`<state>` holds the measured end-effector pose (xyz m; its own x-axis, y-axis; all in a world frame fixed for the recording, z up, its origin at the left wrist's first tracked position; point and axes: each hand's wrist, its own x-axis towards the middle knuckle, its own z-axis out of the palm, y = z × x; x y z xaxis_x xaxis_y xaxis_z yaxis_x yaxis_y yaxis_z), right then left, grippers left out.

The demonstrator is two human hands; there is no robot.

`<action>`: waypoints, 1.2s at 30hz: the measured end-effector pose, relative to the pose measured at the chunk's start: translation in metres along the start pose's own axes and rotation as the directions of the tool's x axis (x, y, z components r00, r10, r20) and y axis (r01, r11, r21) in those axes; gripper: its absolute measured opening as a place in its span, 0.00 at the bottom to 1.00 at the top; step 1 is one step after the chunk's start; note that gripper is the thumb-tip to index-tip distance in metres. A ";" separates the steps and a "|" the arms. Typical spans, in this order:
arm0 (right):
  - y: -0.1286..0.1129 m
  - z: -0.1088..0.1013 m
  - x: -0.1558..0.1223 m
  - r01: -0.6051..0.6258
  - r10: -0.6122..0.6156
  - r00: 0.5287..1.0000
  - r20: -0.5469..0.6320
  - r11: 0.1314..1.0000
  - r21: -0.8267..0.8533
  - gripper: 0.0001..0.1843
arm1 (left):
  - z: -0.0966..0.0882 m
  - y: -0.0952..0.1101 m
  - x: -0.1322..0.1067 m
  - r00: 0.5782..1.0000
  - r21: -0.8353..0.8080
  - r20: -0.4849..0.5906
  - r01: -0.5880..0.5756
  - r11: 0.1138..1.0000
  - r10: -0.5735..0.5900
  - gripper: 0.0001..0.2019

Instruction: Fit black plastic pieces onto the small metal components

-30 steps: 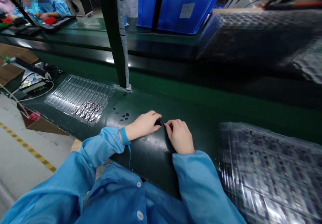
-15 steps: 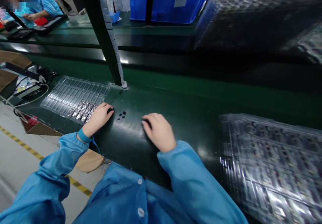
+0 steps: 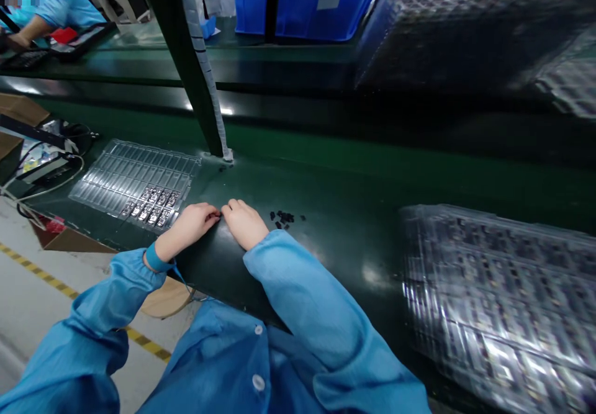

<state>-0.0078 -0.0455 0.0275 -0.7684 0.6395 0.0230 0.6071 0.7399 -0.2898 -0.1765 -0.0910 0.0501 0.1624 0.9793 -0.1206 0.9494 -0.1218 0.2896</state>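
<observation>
My left hand [image 3: 194, 223] is closed in a pinch over the dark green bench, just right of a clear plastic tray [image 3: 135, 164]. My right hand [image 3: 243, 223] has come close beside it, its fingers bent and pressed together, the fingertips almost meeting the left ones. What either hand pinches is too small and too covered to name. Several small silver-and-black parts [image 3: 153, 206] sit in the tray's near right pockets. Right of my right hand lies a loose pile of small black pieces [image 3: 285, 218]. A blue band [image 3: 156, 259] circles my left wrist.
More clear trays with parts [image 3: 503, 302] lie at the right. A dark post [image 3: 200, 66] rises from the bench behind my hands. Beyond stand a blue bin [image 3: 307, 4] and a wrapped stack [image 3: 456, 41]. A co-worker in blue [image 3: 69, 4] sits far left.
My right hand has moved left to my left hand, baring the pile of black pieces. My left hand has shifted slightly right and down, away from the tray.
</observation>
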 end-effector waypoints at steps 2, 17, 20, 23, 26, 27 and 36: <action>-0.003 -0.002 -0.004 -0.017 0.017 1.000 0.002 1.000 -0.003 0.15 | 0.003 0.003 0.002 1.000 0.024 -0.003 -0.002 1.000 0.002 0.07; 0.085 -0.027 -0.087 -0.244 0.341 0.900 -0.273 0.911 0.334 0.10 | 0.013 0.059 0.039 0.987 -0.145 0.041 -0.148 0.978 0.155 0.08; 0.114 -0.027 -0.107 -0.265 0.393 0.859 -0.328 0.890 0.371 0.10 | 0.018 0.076 0.055 0.971 -0.185 0.011 -0.231 0.955 0.237 0.11; 0.125 -0.024 -0.115 -0.252 0.393 0.851 -0.349 0.887 0.386 0.10 | 0.021 0.089 0.071 0.964 -0.225 0.001 -0.259 0.939 0.266 0.12; 0.128 -0.023 -0.117 -0.225 0.395 0.855 -0.337 0.867 0.444 0.10 | 0.022 0.096 0.081 0.957 -0.241 -0.014 -0.284 0.928 0.290 0.11; 0.128 -0.024 -0.118 -0.222 0.404 0.853 -0.331 0.854 0.470 0.10 | 0.023 0.097 0.083 0.955 -0.227 -0.022 -0.294 0.929 0.297 0.10; 0.137 -0.021 -0.117 -0.187 0.458 0.816 -0.352 0.785 0.590 0.07 | 0.041 0.102 0.106 0.914 -0.179 0.026 -0.394 0.902 0.405 0.09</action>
<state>0.1697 -0.0150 0.0053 -0.2774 0.9345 0.2230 0.5007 0.3387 -0.7966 -0.0511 -0.0060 0.0275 0.5397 0.8417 -0.0182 0.7437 -0.4666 0.4788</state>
